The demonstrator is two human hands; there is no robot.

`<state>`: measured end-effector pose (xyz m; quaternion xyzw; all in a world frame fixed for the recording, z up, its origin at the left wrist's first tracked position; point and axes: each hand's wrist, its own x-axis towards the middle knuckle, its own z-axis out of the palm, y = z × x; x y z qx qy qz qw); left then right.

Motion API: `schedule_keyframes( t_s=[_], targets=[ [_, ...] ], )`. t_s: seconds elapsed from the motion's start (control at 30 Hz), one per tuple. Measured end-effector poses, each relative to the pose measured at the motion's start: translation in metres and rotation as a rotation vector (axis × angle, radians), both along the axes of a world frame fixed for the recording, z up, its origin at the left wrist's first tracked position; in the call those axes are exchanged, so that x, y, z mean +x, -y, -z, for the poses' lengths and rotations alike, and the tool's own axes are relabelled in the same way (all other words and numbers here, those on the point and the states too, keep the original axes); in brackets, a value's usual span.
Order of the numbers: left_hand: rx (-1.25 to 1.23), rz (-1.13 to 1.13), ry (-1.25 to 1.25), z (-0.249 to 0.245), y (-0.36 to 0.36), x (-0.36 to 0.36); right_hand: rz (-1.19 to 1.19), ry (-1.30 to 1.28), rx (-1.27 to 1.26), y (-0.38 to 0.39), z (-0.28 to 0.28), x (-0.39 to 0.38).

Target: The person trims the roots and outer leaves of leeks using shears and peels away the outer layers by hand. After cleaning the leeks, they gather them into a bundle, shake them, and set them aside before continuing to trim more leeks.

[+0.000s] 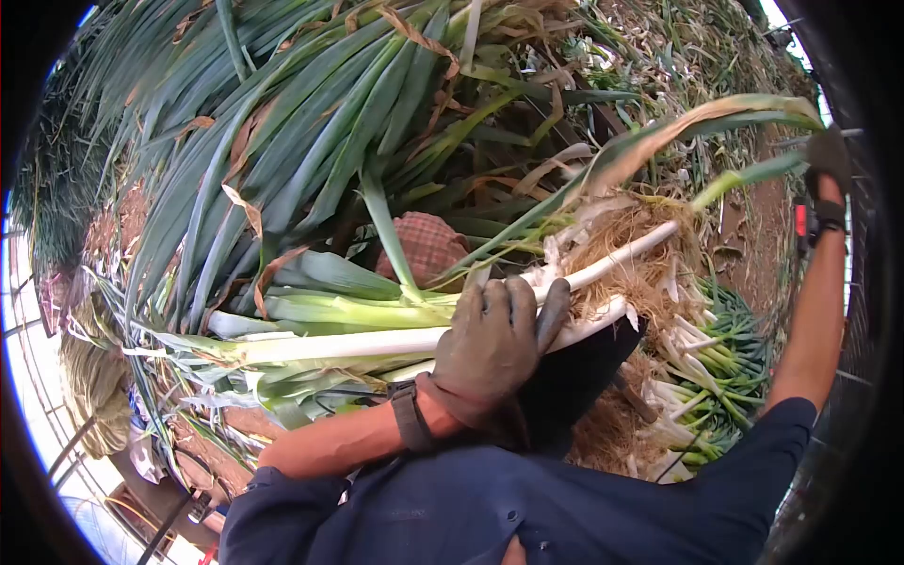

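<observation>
My gloved left hand (494, 339) is closed round the white stems of several long green onions (348, 348) lying across my lap. Their brown, hairy roots (621, 259) stick out to the right of it. Far to the right, my gloved right hand (829, 168) is closed on the end of a partly browned green onion leaf (678, 146). That leaf stretches back in an arc toward the roots beside my left hand. Most of the right fingers are dark and blurred at the view's edge.
A large heap of uncut green onions (282, 141) rises ahead and to the left. Leaf scraps (678, 56) cover the ground at the back right. More green onions (711, 377) with white stems lie at my right side. A checked reddish cloth (421, 247) shows behind the stems.
</observation>
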<state>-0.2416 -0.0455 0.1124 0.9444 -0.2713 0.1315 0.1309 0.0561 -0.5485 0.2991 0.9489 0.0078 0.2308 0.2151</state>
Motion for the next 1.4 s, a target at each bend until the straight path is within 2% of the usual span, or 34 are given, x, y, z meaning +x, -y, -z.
schedule_keyframes(
  t_s=[0.13, 0.17, 0.2, 0.23, 0.27, 0.3, 0.33, 0.4, 0.43, 0.5, 0.57, 0.63, 0.7, 0.73, 0.8, 0.87, 0.9, 0.93, 0.97, 1.0, 1.03, 1.1, 1.17, 1.27, 1.3, 1.37, 1.4],
  targets=[
    [-0.002, 0.004, -0.001, -0.001, 0.000, 0.002, -0.049, -0.118, 0.083, -0.035, -0.030, -0.035],
    [0.001, 0.008, -0.001, 0.001, 0.003, 0.003, -0.252, -0.114, 0.014, -0.094, -0.005, -0.049],
    [-0.012, 0.002, 0.011, 0.003, 0.005, 0.003, -0.352, -0.380, 0.439, -0.174, 0.017, -0.069],
    [-0.024, -0.002, 0.022, 0.004, 0.008, 0.002, -0.410, -0.653, 0.637, -0.233, 0.038, -0.084],
    [-0.018, 0.003, 0.019, 0.005, 0.010, 0.000, -0.571, -0.960, 0.653, -0.282, 0.049, -0.093],
    [-0.015, 0.007, 0.027, 0.005, 0.012, -0.001, -0.546, -1.166, 0.715, -0.310, 0.077, -0.103],
    [-0.013, 0.005, 0.037, 0.004, 0.013, -0.003, -0.791, -1.065, 0.613, -0.327, 0.104, -0.120],
    [-0.016, 0.010, 0.012, -0.001, 0.014, -0.008, -0.705, -1.288, 0.405, -0.370, 0.127, -0.148],
    [-0.023, 0.020, -0.010, -0.002, 0.014, -0.009, -0.725, -1.573, 0.369, -0.383, 0.138, -0.143],
    [-0.024, 0.011, 0.016, -0.002, 0.016, -0.008, -0.877, -1.264, 0.318, -0.372, 0.144, -0.151],
    [-0.046, 0.008, 0.055, -0.001, 0.017, -0.010, -0.813, -0.943, 0.209, -0.339, 0.154, -0.128],
    [-0.048, 0.019, 0.046, -0.002, 0.017, -0.010, -0.572, -0.464, 0.077, -0.285, 0.144, -0.084],
    [-0.058, 0.021, 0.031, -0.003, 0.017, -0.008, -0.320, -0.313, 0.108, -0.240, 0.113, -0.060],
    [-0.058, 0.018, 0.033, -0.002, 0.018, -0.006, -0.324, -0.312, 0.107, -0.257, 0.097, -0.067],
    [-0.059, 0.010, 0.062, 0.003, 0.022, -0.008, -0.524, -0.509, 0.336, -0.300, 0.080, -0.097],
    [-0.052, 0.029, 0.049, -0.001, 0.023, -0.005, -0.463, -0.991, 0.481, -0.338, 0.071, -0.105],
    [-0.050, 0.042, 0.037, -0.002, 0.023, -0.005, -0.578, -1.309, 0.570, -0.383, 0.096, -0.126],
    [-0.012, 0.076, 0.037, 0.001, 0.023, -0.007, -0.580, -1.472, 0.467, -0.405, 0.117, -0.132],
    [-0.008, 0.070, 0.037, 0.005, 0.026, -0.011, -0.475, -1.524, 0.387, -0.430, 0.104, -0.149],
    [-0.067, 0.040, 0.015, 0.009, 0.031, -0.018, -0.607, -1.519, 0.458, -0.441, 0.112, -0.157],
    [-0.127, 0.010, -0.007, 0.013, 0.032, -0.024, -0.614, -1.523, 0.457, -0.442, 0.119, -0.156],
    [-0.096, 0.025, 0.044, 0.017, 0.029, -0.025, -0.799, -1.471, 0.497, -0.435, 0.132, -0.150],
    [-0.138, 0.110, 0.041, 0.011, 0.025, -0.018, -0.722, -1.442, 0.485, -0.421, 0.138, -0.149],
    [-0.151, 0.061, -0.013, 0.014, 0.030, -0.017, -0.417, -1.555, 0.460, -0.419, 0.131, -0.155],
    [-0.153, 0.066, -0.013, 0.016, 0.032, -0.019, -0.412, -1.553, 0.462, -0.425, 0.125, -0.159],
    [-0.370, -0.032, -0.181, 0.020, 0.037, -0.025, -0.484, -1.580, 0.338, -0.439, 0.107, -0.165],
    [-0.375, -0.031, -0.183, 0.022, 0.039, -0.029, -0.572, -1.627, 0.370, -0.442, 0.106, -0.166]
  ],
)
